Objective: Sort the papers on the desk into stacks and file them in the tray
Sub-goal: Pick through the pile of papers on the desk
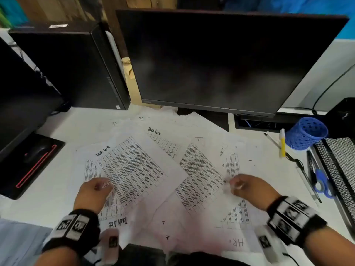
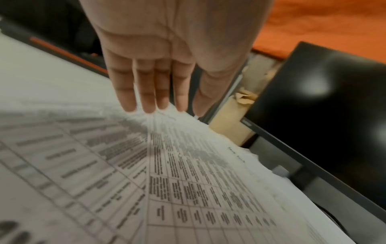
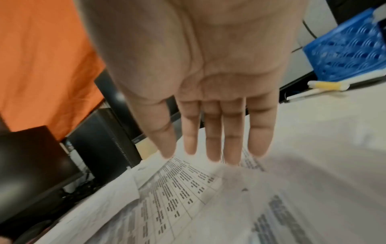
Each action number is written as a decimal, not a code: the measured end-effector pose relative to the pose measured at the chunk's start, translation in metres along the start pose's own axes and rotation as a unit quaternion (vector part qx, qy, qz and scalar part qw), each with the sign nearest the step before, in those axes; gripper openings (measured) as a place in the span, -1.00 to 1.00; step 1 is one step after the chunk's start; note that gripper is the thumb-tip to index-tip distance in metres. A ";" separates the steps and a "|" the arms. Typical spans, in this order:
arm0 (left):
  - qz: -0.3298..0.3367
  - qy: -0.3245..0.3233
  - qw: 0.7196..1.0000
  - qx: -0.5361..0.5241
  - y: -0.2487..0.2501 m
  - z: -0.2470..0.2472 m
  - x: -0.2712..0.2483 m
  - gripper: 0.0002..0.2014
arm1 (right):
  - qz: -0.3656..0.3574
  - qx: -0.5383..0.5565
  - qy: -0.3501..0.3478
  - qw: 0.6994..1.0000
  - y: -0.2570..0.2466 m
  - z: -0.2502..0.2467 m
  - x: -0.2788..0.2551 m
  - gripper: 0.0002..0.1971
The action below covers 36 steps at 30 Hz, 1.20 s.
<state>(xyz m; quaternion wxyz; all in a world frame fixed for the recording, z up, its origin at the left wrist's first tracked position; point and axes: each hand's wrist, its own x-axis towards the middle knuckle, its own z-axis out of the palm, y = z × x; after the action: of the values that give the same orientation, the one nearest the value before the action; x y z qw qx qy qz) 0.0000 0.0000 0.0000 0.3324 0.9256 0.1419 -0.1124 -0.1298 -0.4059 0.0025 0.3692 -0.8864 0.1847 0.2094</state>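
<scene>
From the head view I see the papers (image 1: 146,169) spread in loose overlap on the desk (image 1: 57,198), and the mesh tray (image 1: 340,162) at the right edge. Only the wrist views show the palms: my left hand (image 2: 158,54) and right hand (image 3: 200,79) have straight fingers over the sheets, holding nothing.

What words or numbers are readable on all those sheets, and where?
"Task List": left printed sheet.
"Task List": upper middle sheet.
"Task List", upside down: sheet near left wrist.
"HR": bottom right sheet.
"23": far sheet.
Table print and monitor logo: too small to read.
</scene>
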 end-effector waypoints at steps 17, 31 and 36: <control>-0.162 -0.085 0.983 0.018 0.007 0.040 0.051 -0.19 | 0.208 -0.114 0.096 0.967 -0.033 0.053 0.056 -0.30; -0.059 -0.161 0.974 0.146 0.016 0.053 0.016 -0.14 | 0.142 0.097 0.119 0.978 0.004 0.017 0.049 -0.79; 0.005 -0.175 0.976 0.129 0.037 0.077 -0.021 -0.45 | 0.138 0.119 0.067 0.981 0.016 0.015 0.039 -0.76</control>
<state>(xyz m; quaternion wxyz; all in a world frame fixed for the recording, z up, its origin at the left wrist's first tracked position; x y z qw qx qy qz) -0.0159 -0.0811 -0.0300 0.2302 0.9276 0.0612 -0.2879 -0.1082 -0.4122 -0.0360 0.4264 -0.8143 0.3530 0.1747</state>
